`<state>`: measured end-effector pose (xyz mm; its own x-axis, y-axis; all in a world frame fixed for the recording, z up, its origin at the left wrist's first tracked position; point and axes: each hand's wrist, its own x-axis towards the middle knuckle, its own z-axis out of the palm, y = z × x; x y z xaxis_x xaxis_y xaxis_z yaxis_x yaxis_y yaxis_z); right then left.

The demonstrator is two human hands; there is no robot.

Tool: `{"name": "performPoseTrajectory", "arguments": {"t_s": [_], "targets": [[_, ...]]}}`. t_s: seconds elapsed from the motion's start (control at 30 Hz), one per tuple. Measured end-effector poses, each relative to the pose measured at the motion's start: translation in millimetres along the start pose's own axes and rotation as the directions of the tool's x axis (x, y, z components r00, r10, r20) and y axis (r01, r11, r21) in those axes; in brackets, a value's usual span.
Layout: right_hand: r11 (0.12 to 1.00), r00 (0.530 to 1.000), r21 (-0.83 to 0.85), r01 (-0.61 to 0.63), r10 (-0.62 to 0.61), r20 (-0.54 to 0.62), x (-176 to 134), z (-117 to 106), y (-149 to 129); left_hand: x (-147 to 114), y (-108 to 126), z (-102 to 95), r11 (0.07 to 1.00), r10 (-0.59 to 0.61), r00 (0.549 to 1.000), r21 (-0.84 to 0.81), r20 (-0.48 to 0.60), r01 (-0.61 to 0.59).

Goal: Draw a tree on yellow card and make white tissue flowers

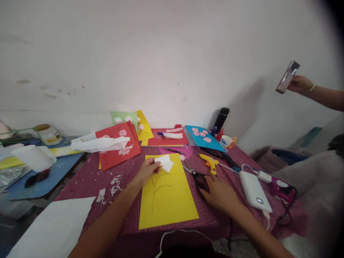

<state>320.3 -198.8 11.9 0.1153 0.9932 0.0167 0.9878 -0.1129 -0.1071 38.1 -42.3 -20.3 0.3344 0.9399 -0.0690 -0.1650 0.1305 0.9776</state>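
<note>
My left hand (149, 170) pinches a small folded piece of white tissue paper (166, 163) over the top of a yellow sheet (172, 200). Thin dark curved lines like stems are drawn on that sheet. To its right, my right hand (219, 191) has its fingers around the handles of black-handled scissors (198, 175), which lie on the cloth with the blades towards the yellow sheet. Just beyond that hand lies a yellow glue gun (210, 163).
Red cards with pink paper flowers (118, 147) and a blue flower card (205, 138) lie at the back. A white power bank (254, 191), cables and a black bottle (222, 119) are on the right. White scraps (116, 184) lie left. Another person's hand (301, 85) holds a phone.
</note>
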Motion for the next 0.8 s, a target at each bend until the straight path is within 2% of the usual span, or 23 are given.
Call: {"name": "performPoseTrajectory", "arguments": {"t_s": [0.2, 0.33, 0.43, 0.5, 0.53, 0.57, 0.63, 0.7, 0.73, 0.8], "targets": [[0.996, 0.999, -0.094, -0.003, 0.007, 0.046, 5, -5, -4, 0, 4, -1.6, 1.0, -0.021, 1.0, -0.022, -0.023, 0.02], [0.996, 0.996, -0.084, -0.003, 0.01, 0.086, 6, -7, 1, 0, 2, -3.6, 0.999, -0.024, 0.999, -0.037, -0.023, 0.023], [0.996, 0.991, 0.067, -0.056, 0.047, 0.125, 4, -9, 8, 1, 0, -5.0, 0.998, -0.024, 0.999, -0.059, -0.021, 0.022], [0.946, 0.986, 0.31, -0.1, 0.051, 0.161, 2, -11, 14, 1, 0, -5.4, 0.996, -0.021, 1.0, -0.085, -0.014, 0.019], [0.873, 0.981, 0.47, -0.127, 0.041, 0.188, 0, -12, 17, 1, 0, -5.4, 0.995, -0.02, 1.0, -0.101, -0.011, 0.018], [0.754, 0.977, 0.637, -0.161, 0.029, 0.213, -3, -12, 19, 0, 0, -5.4, 0.993, -0.021, 1.0, -0.118, -0.008, 0.019], [0.387, 0.967, 0.893, -0.23, -0.009, 0.253, -10, -10, 19, 0, 0, -5.4, 0.988, -0.027, 1.0, -0.151, 0.003, 0.027], [-0.002, 0.964, 0.966, -0.26, -0.053, 0.26, -18, -8, 13, 0, 0, -5.8, 0.983, -0.03, 0.999, -0.18, 0.01, 0.032], [-0.148, 0.966, 0.955, -0.258, -0.072, 0.25, -22, -6, 7, 0, -1, -6.2, 0.981, -0.03, 0.999, -0.193, 0.014, 0.032], [-0.354, 0.965, 0.898, -0.26, -0.114, 0.235, -26, -2, -8, 2, -3, -7.3, 0.977, -0.026, 0.999, -0.212, 0.019, 0.03]]}}
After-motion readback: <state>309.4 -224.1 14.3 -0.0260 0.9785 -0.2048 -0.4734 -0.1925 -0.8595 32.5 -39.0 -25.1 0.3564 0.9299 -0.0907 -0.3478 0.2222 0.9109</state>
